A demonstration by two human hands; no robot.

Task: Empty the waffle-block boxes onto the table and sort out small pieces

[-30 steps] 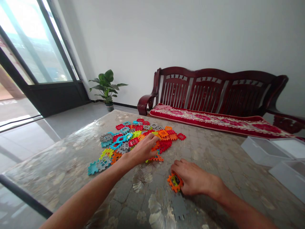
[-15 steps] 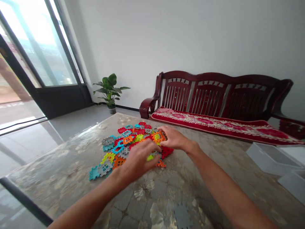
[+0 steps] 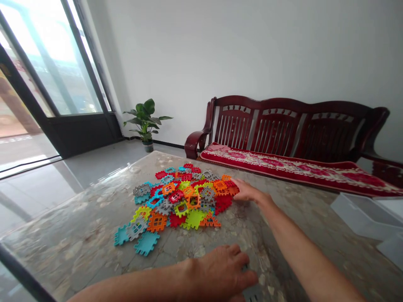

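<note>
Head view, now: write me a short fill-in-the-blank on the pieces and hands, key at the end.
1. The left hand is over a flat piece coloured ____.
2. Of the left and right edges of the pile, the right hand is at the ____ one.
3. The pile lies to the ____ of the translucent boxes.

Missing words: grey; right; left.

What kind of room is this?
Probably a living room in a home: there's a long wooden bench with a red patterned cover, a potted plant, and colourful toy-like pieces on a table.
</note>
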